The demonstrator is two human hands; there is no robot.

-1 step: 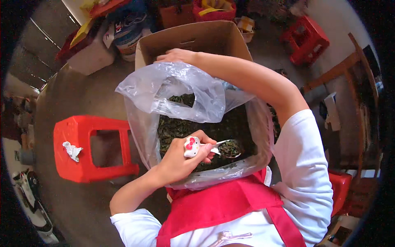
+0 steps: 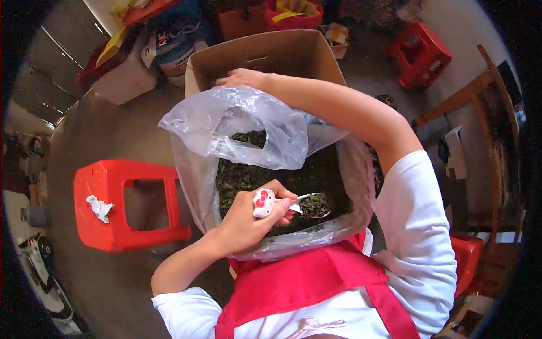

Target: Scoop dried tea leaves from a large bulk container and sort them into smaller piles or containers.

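My left hand (image 2: 254, 209) is closed round a white scoop (image 2: 307, 199) whose handle ends in a cat's head with a pink bow. Dark, dry-looking leaves (image 2: 317, 208) fill the scoop's bowl, held low over more loose leaves (image 2: 243, 176) in a clear plastic bag (image 2: 197, 121). That bag lines a cardboard box (image 2: 293, 51) right in front of my body. Reaching across to the far side, my right hand (image 2: 245, 79) is closed at the bag's far rim, its fingertips partly hidden behind the plastic. A handle hole shows in the folded-over plastic.
To the left stands a red plastic stool (image 2: 99, 186) with a crumpled white tissue (image 2: 100, 208) on it. Another red stool (image 2: 420, 53) is at the far right. Beyond the box are a bucket (image 2: 176, 51) and a red tub (image 2: 293, 21). Wooden furniture (image 2: 460, 99) lines the right.
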